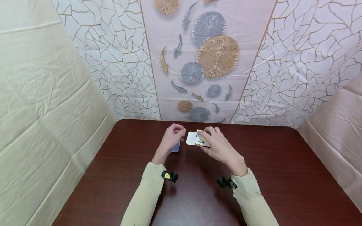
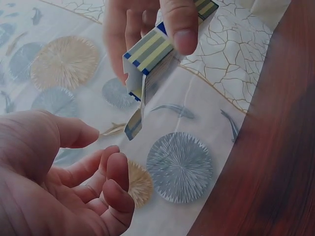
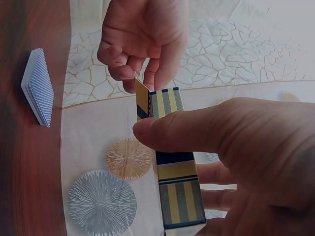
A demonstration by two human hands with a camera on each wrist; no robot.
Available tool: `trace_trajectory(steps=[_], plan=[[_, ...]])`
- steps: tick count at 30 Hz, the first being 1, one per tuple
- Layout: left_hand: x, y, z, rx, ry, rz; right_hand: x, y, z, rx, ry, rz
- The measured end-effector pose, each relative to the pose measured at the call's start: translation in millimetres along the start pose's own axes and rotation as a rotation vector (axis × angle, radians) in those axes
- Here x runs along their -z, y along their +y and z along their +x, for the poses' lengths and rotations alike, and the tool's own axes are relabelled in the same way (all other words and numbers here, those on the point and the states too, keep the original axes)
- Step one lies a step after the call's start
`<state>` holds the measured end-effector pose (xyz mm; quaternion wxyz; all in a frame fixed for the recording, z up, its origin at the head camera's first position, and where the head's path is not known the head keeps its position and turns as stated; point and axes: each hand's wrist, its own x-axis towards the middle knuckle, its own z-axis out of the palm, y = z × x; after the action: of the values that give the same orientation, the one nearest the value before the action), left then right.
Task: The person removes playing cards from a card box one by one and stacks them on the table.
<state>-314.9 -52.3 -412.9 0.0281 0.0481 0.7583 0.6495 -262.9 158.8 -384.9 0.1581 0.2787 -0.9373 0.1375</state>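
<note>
My right hand [image 1: 219, 146] grips a playing-card box [image 1: 200, 142] above the table, its thumb laid along the striped side [image 3: 170, 105]. An ace of spades shows on the face turned up in the head view. The box's end flap [image 2: 133, 125] hangs open toward my left hand [image 1: 169, 139]. Loosely bent, the left fingers and thumb hold nothing; in the left wrist view a gap separates them from the flap. Below the left hand a blue-backed deck of cards [image 3: 39, 91] lies on the table, partly hidden by that hand in the head view.
The dark red-brown table [image 1: 282, 175] has its far edge just beyond both hands. Behind it hangs a patterned cloth [image 1: 209, 94] with fish and round motifs. Pale cloth [image 1: 56, 125] hangs along the left side, with more at the right. Each sleeve carries a small black wrist device.
</note>
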Motion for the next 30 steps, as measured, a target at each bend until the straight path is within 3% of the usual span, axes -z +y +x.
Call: trace_trajectory(steps=[8, 16, 30], plan=[[-4.1, 4.5, -10.5, -0.003, -0.014, 0.039, 0, 0, 0.2, 0.0, 0.006, 0.001], [-9.2, 12.7, -20.9, -0.049, -0.03, 0.09, 0, 1, -0.3, 0.03, 0.036, -0.003], [-19.4, 15.7, -28.3, -0.085, -0.058, 0.195, 4, -2, -2.0, 0.019, 0.033, 0.005]])
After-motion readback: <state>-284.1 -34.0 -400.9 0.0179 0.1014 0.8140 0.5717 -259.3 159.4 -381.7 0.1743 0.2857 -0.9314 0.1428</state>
